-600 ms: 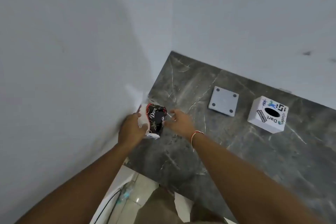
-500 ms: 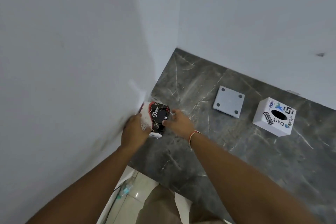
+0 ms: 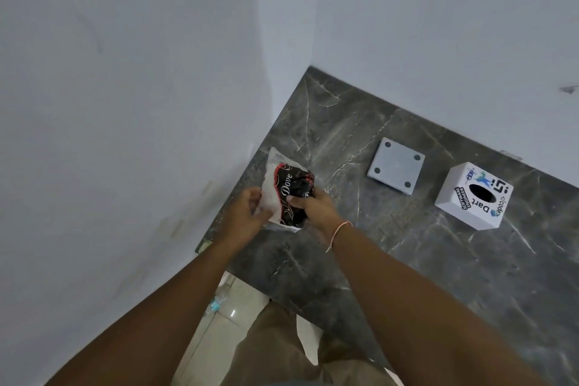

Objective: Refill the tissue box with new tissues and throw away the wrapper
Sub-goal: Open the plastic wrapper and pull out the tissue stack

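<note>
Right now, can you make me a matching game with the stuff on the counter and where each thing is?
Things:
1. tissue pack
2. grey square lid
3. white tissue box
4. thread bracelet

Places:
A. lying flat in the middle of the counter
B. around the right wrist
C. farthest right, round hole facing up
D. held by the left hand and the right hand

Pairs: 1-D, 2-A, 3-C, 4-B

Black-and-red plastic tissue wrapper (image 3: 293, 194): lower part hidden behind both hands. Small lettering on white cube tissue box (image 3: 473, 196) partly unreadable. Dark marble countertop (image 3: 438, 260) cropped at right edge.
</note>
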